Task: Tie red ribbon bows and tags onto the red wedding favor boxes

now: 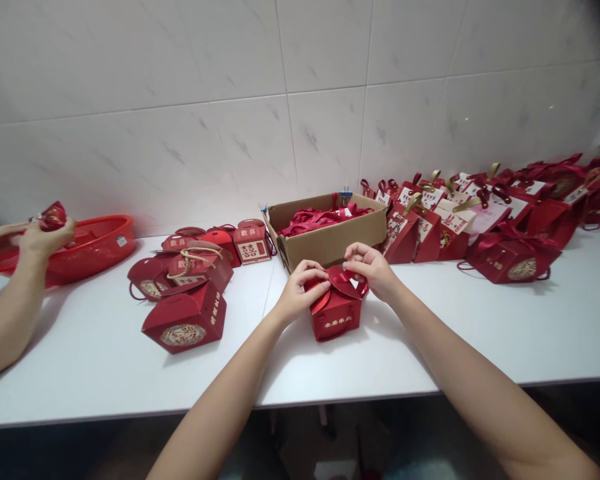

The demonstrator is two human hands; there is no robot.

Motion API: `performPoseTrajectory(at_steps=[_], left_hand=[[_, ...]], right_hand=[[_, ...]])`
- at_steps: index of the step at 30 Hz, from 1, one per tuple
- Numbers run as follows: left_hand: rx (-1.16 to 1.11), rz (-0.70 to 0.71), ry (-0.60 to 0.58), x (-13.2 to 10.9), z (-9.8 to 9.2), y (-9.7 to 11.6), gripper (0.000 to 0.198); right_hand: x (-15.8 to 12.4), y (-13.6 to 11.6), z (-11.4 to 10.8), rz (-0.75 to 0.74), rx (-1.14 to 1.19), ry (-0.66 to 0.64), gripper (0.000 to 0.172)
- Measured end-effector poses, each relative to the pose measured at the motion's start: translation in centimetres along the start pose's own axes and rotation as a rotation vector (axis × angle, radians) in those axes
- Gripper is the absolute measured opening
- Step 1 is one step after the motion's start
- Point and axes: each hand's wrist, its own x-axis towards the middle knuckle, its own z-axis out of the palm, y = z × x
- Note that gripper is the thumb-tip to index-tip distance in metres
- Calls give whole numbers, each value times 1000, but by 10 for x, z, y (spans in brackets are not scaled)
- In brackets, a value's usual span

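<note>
Nearest on the white table (430, 353), at its middle, a small red gift box (333, 319) is stood upright and is held from both sides. The left hand (300, 288) is curled over the box's left top edge, with fingertips pressed together on the card. The right hand (373, 265) is pinched on the curved flap (344, 280) (the flap is lifted, not yet tucked down). The box is judged to be light, thin card: stiff along its folds, easily creased or dented if squeezed at the walls, so it is best gripped at the corners and flap edges. A row of gold characters is printed on its front, too small to be read.

To the left, a larger red box (186, 321) is lain on its side with a gold round emblem. Beyond it, red handled boxes are clustered; on one, a white label (252, 250) bearing the double-happiness sign can be made out. Behind the hands an open cardboard carton (330, 241) is filled with red ribbon. To the far right, red gift bags (510, 257) with tags and gold ribbons are ranged along the tiled wall (230, 100). At the far left, a co-worker's hand (43, 235) is closed on a small red item (53, 215) beside a red basket (97, 248).
</note>
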Motion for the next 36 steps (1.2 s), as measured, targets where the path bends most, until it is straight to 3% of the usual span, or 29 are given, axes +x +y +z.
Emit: performPoseTrajectory(at_steps=[9,25,31,36], left_hand=[[-1,60,116,0,-3,4,14],[177,76,132,0,-2,2,19],[40,40,128,2,-4,0,22],[179,140,182,0,-6,0,20]], right_hand=[[-1,5,4,-114,-343,26,18],[-2,3,6,-133,-359,19,23],[0,1,3,-130,-354,21,28],[-1,1,4,-127,-376,12,28]])
